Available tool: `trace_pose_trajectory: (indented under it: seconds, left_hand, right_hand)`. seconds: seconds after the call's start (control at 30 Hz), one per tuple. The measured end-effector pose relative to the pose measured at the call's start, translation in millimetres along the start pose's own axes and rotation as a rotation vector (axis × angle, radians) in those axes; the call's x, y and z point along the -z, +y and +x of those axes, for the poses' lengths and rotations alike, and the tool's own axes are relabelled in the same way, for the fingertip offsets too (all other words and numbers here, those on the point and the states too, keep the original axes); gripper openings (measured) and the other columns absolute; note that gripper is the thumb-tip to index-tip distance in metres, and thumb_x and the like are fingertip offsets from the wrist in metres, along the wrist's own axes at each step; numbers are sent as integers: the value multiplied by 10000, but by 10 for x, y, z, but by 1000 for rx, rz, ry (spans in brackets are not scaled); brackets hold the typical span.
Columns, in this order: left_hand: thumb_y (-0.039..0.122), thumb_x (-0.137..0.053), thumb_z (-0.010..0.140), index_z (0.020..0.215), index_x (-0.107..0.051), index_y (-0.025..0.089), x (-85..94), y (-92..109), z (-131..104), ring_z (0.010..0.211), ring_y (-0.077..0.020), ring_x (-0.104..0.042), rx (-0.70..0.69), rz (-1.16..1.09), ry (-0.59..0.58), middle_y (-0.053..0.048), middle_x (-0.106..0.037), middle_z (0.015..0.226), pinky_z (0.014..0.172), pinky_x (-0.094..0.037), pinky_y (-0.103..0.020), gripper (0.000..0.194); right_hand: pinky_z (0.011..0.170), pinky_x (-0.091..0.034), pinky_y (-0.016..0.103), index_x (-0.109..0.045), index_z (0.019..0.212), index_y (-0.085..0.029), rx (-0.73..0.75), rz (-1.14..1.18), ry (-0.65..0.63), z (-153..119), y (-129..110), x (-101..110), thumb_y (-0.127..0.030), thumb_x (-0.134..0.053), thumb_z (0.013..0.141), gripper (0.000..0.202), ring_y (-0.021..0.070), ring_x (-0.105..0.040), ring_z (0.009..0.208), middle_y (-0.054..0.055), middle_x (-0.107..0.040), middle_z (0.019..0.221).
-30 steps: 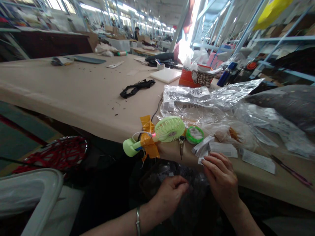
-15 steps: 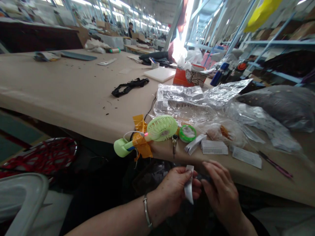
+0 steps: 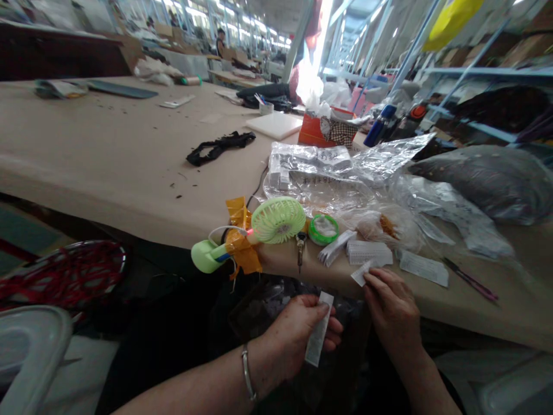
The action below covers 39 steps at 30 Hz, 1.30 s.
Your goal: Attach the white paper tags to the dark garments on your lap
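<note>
Clock positions as I read them on my head feed, twelve pointing away from the wearer.

Item: left hand (image 3: 298, 323), one, off the table edge; thumb and fingers clamped together on a narrow white strip (image 3: 318, 333). The strip lies at the hand's three o'clock, upper end leaning toward one, lower end toward seven. Metal bangle (image 3: 247, 372) at the wrist.

Item: right hand (image 3: 395, 305), one, at the table edge; fingers close together, tips touching a small white slip (image 3: 361, 273) at its ten o'clock. I cannot tell whether the thumb pinches it.

Item: stack of printed slips (image 3: 369, 252), at the right hand's eleven; loose printed slip (image 3: 423, 267), between one and two; slender pink-handled tool (image 3: 473, 282), between two and three.

Item: white folded bundle (image 3: 337, 248), at the left hand's one; pointed tool (image 3: 300, 253), at twelve; pale green fan (image 3: 279, 220), between eleven and twelve; green-rimmed round container (image 3: 323, 229), between twelve and one.
</note>
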<state>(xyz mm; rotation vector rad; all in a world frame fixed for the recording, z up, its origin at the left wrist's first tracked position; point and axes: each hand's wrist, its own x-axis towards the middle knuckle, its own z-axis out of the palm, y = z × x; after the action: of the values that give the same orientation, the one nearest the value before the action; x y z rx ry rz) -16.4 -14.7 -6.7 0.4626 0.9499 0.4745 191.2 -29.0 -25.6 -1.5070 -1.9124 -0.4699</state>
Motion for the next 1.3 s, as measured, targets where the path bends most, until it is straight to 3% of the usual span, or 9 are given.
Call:
trace_pose_trajectory:
  seconds: [0.13, 0.27, 0.4, 0.73, 0.93, 1.03, 1.1, 1.2, 1.3]
  left_hand:
    - [217, -467, 905, 896, -582, 97, 3, 25, -10, 507, -130, -608, 24, -67, -57, -78, -660, 692, 541, -486, -259, 166]
    - [183, -599, 789, 856, -644, 78, -10, 57, -51, 506, -125, -588, -13, -158, -130, -61, -646, 685, 550, -473, -263, 132]
    - [112, -650, 645, 659, -620, 91, -2, 57, -52, 487, -94, -536, -46, -268, -110, -18, -588, 592, 489, -388, -210, 39]
    - [245, -659, 743, 705, -624, 98, 63, 12, -44, 518, -101, -549, -21, -300, -154, -33, -610, 638, 508, -384, -211, 155]
    - [105, -625, 733, 669, -605, 96, 43, -1, -34, 475, -76, -525, -37, -264, -59, -9, -576, 592, 476, -375, -184, 68]
    - [148, -580, 814, 739, -606, 98, 39, 29, -81, 490, -92, -557, -15, -206, -43, -32, -610, 625, 507, -420, -199, 93]
    - [230, -546, 870, 856, -606, 105, 49, 48, -110, 508, -130, -593, 45, -106, -8, -63, -652, 669, 524, -456, -241, 139]
    - [232, -508, 896, 888, -584, 100, 67, 46, -118, 540, -142, -618, 56, -33, 29, -67, -657, 671, 541, -466, -242, 152]
    - [230, -512, 893, 881, -580, 101, 67, 11, -112, 548, -143, -621, 53, -31, 31, -66, -657, 675, 541, -465, -239, 147]
  right_hand:
    - [900, -513, 393, -655, 984, -209, -29, 197, 58, -1, -104, 95, -113, -573, 866, 172, 214, -638, 1004, 72, -675, 1017]
    - [919, -515, 413, -654, 999, -218, 133, 449, -82, -94, -446, 149, -57, -585, 836, 239, 226, -615, 1087, 68, -675, 1034]
    - [976, -476, 431, -668, 968, -203, 265, 471, -201, -201, -706, 120, -49, -592, 831, 219, 215, -616, 1089, 57, -703, 988]
    - [1017, -446, 426, -669, 975, -189, 295, 436, -265, -226, -702, 98, -64, -555, 860, 205, 209, -618, 1110, 64, -719, 999]
    - [990, -474, 413, -656, 1038, -195, 290, 454, -273, -226, -759, 130, -57, -557, 852, 251, 208, -610, 1115, 56, -715, 1023]
    - [947, -516, 386, -586, 1184, -197, 233, 445, -239, -189, -628, 199, -62, -561, 850, 361, 211, -585, 1143, 70, -694, 1088]
    - [942, -518, 396, -535, 1256, -205, 119, 321, -156, -147, -408, 255, -101, -555, 868, 401, 222, -568, 1158, 87, -667, 1129]
    - [971, -473, 492, -489, 1315, -154, -115, -43, -21, -76, 16, 337, -323, -527, 915, 435, 291, -541, 1168, 158, -607, 1199]
    - [968, -433, 573, -470, 1327, -36, -240, -357, -104, -60, 319, 362, -578, -382, 913, 687, 390, -486, 1200, 251, -549, 1262]
